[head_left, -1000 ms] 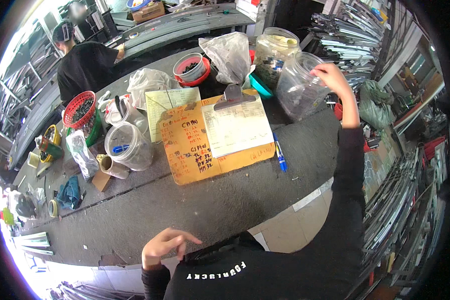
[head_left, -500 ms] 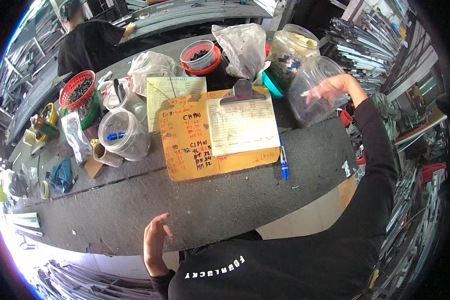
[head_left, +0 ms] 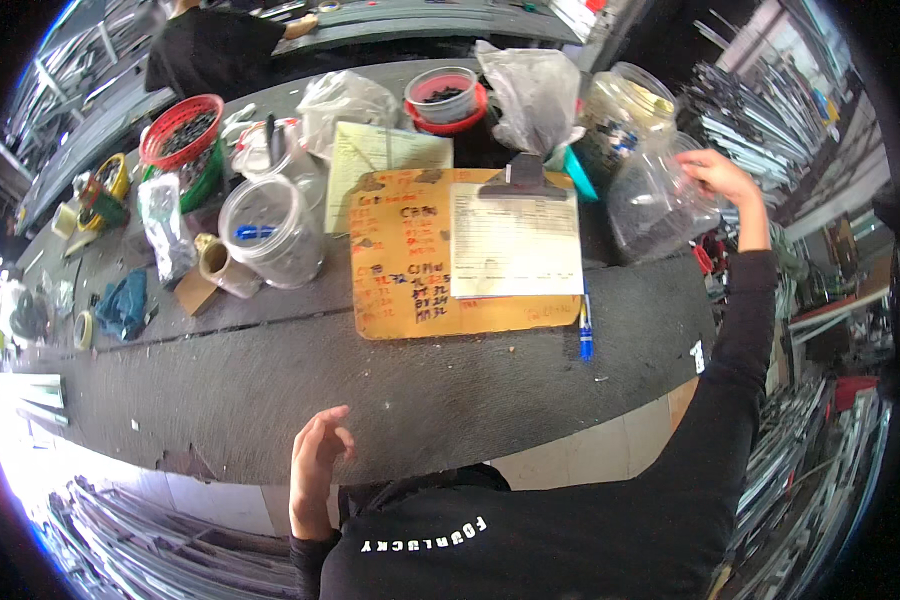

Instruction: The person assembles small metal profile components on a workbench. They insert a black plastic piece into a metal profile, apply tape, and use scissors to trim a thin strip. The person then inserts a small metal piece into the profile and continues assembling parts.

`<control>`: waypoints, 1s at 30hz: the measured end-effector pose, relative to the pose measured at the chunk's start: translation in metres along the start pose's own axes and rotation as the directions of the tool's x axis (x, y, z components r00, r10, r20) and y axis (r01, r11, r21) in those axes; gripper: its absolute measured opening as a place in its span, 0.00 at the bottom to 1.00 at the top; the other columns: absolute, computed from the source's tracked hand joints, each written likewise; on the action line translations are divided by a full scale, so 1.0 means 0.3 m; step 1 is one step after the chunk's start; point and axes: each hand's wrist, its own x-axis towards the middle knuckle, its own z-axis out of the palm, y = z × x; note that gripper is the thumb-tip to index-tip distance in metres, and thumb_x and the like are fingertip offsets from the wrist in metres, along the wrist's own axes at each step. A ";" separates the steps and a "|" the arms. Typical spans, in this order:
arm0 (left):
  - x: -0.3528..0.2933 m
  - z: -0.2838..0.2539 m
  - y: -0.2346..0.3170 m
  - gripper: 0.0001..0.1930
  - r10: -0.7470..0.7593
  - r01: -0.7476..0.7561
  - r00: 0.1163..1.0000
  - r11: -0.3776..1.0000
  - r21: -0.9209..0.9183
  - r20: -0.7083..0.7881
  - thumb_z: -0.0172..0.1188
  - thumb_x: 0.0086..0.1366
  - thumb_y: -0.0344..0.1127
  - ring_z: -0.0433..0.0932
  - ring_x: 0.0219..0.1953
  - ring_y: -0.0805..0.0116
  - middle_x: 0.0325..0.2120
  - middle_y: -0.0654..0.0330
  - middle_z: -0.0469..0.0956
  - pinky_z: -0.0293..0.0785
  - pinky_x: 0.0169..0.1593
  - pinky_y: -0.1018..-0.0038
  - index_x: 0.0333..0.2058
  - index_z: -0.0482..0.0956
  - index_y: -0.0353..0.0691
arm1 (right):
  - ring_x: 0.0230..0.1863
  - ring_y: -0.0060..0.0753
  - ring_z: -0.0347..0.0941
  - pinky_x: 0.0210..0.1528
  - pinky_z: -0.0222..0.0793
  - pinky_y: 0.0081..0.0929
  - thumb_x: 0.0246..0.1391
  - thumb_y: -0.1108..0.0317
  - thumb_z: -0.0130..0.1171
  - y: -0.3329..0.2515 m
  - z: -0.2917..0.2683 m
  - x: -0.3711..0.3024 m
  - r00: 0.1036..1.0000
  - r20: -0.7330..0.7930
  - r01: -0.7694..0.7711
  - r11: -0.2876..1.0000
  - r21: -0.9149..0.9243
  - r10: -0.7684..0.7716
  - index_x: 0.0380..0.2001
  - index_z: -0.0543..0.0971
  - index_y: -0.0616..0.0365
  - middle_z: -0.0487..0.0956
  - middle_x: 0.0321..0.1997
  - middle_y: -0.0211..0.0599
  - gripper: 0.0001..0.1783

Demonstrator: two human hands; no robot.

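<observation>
My right hand (head_left: 730, 182) is at the mouth of a clear plastic jar (head_left: 655, 215), which lies tipped toward me at the right of the table. Its fingers are drawn together in a pinch; whatever is between them is too small to make out. Small dark bits show at the jar's bottom. Over the table's front edge, my left hand (head_left: 318, 465) hangs with loosely bent, parted fingers and nothing in it. Between the hands and farther back lies an orange-brown clipboard (head_left: 400, 300) with a white form (head_left: 518, 245) under its clip. A blue pen (head_left: 586, 335) rests at its right edge.
Another clear jar (head_left: 620, 110) with mixed small parts stands behind. Plastic bags (head_left: 535, 95), a red bowl (head_left: 450, 124), a red basket (head_left: 182, 130) of dark parts and an open tub (head_left: 295, 245) line the dark table (head_left: 490, 400). A person (head_left: 215, 50) in black works beyond.
My right hand has drawn back from inside the jar to its mouth. The view has shifted, so the table things sit farther right. My left hand stays near the front edge.
</observation>
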 end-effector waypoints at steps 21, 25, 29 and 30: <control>-0.059 -0.552 0.142 0.15 0.080 0.551 0.804 0.273 -0.789 0.589 0.41 0.80 0.42 0.70 0.24 0.81 0.28 0.69 0.71 0.65 0.22 0.85 0.53 0.72 0.43 | 0.52 0.48 0.73 0.56 0.69 0.42 0.62 0.58 0.59 -1.706 1.604 -0.312 0.032 0.573 0.954 0.196 0.227 -0.819 0.41 0.79 0.61 0.77 0.47 0.45 0.15; -0.203 -0.950 0.192 0.16 0.099 0.262 0.952 0.232 -0.937 0.291 0.38 0.81 0.43 0.57 0.12 0.83 0.17 0.73 0.61 0.56 0.15 0.85 0.56 0.70 0.44 | 0.38 0.45 0.79 0.44 0.74 0.38 0.59 0.66 0.62 -2.122 1.737 0.123 0.295 0.275 0.954 0.296 -0.040 -0.915 0.38 0.81 0.62 0.81 0.35 0.44 0.10; -0.394 -1.247 0.201 0.19 0.293 0.002 0.956 0.077 -0.997 0.025 0.37 0.81 0.40 0.62 0.13 0.83 0.20 0.69 0.65 0.59 0.16 0.85 0.65 0.63 0.44 | 0.40 0.46 0.84 0.45 0.77 0.41 0.53 0.68 0.62 -2.439 1.902 0.642 0.544 -0.059 0.757 0.520 -0.394 -0.837 0.34 0.86 0.60 0.85 0.36 0.50 0.09; -0.438 -1.303 0.194 0.21 0.302 -0.093 0.951 0.061 -0.994 -0.070 0.38 0.80 0.37 0.64 0.14 0.83 0.24 0.66 0.68 0.61 0.15 0.85 0.68 0.59 0.46 | 0.40 0.47 0.84 0.45 0.77 0.41 0.50 0.67 0.65 -2.458 1.926 0.737 0.540 -0.013 0.752 0.490 -0.440 -0.841 0.33 0.87 0.59 0.85 0.35 0.50 0.09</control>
